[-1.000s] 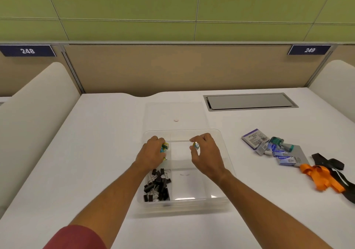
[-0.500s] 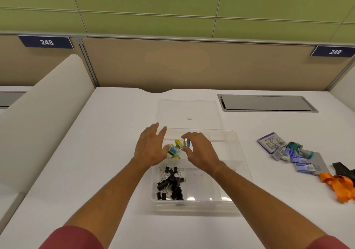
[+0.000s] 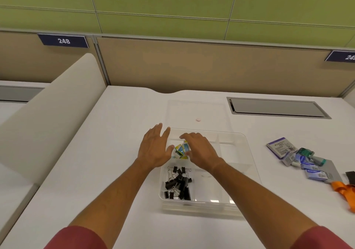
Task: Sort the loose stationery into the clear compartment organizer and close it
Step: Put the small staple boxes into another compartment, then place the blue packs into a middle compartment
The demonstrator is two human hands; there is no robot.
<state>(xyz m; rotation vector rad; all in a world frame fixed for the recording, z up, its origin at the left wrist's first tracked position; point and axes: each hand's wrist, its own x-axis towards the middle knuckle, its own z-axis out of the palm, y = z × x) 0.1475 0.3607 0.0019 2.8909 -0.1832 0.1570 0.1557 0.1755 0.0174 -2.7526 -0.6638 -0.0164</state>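
The clear compartment organizer (image 3: pixel 247 152) stands open on the white desk, and its clear lid (image 3: pixel 192 110) lies flat just behind it. Black binder clips (image 3: pixel 178 185) fill the near-left compartment. A small pile of colourful yellow-and-blue packets (image 3: pixel 180 150) sits in the far-left compartment, between my hands. My left hand (image 3: pixel 153 149) is at the organizer's left rim with straight, spread fingers, its thumb beside the packets. My right hand (image 3: pixel 201 150) arches loosely over the packets from the right, thumb touching them. The other compartments look bare.
Loose stationery (image 3: pixel 299 158), a purple-edged pack and small blue and teal boxes, lies right of the organizer. An orange lanyard (image 3: pixel 343 189) and a black strap (image 3: pixel 350 176) are at the right edge. A grey cable hatch (image 3: pixel 276 107) is set into the desk; a white divider (image 3: pixel 48 114) bounds the left.
Both hands carried the colourful packets to the far-left compartment. The left hand opened first; the packets now lie in a pile between the hands. The camera view shifted left.
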